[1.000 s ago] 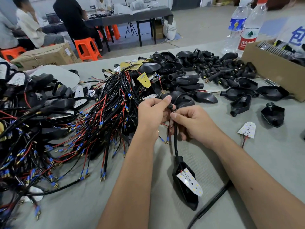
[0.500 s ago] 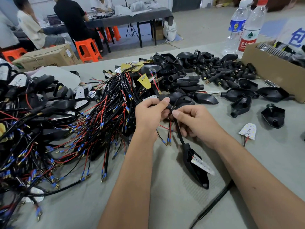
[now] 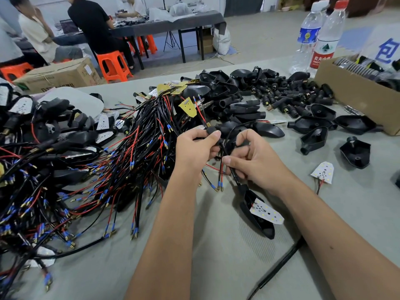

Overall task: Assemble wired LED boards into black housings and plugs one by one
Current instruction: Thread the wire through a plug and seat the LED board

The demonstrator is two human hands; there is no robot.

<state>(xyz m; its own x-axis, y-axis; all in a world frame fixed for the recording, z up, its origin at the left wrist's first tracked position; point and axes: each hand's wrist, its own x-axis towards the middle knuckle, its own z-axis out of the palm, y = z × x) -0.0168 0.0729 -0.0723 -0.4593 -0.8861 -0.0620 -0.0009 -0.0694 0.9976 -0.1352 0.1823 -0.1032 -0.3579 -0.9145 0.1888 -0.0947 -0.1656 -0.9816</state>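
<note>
- Left hand (image 3: 195, 148) pinches a black plug (image 3: 211, 129), steadying it for the wires.
- Right hand (image 3: 254, 161) grips the cable (image 3: 232, 173); its housing (image 3: 258, 215) with LED board (image 3: 266, 213) hangs to the table (image 3: 227, 267).

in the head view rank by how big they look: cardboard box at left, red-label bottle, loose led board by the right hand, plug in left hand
1. cardboard box
2. red-label bottle
3. loose LED board
4. plug, smallest

The board lies nearer the camera, so its true rank is unsure.
</note>
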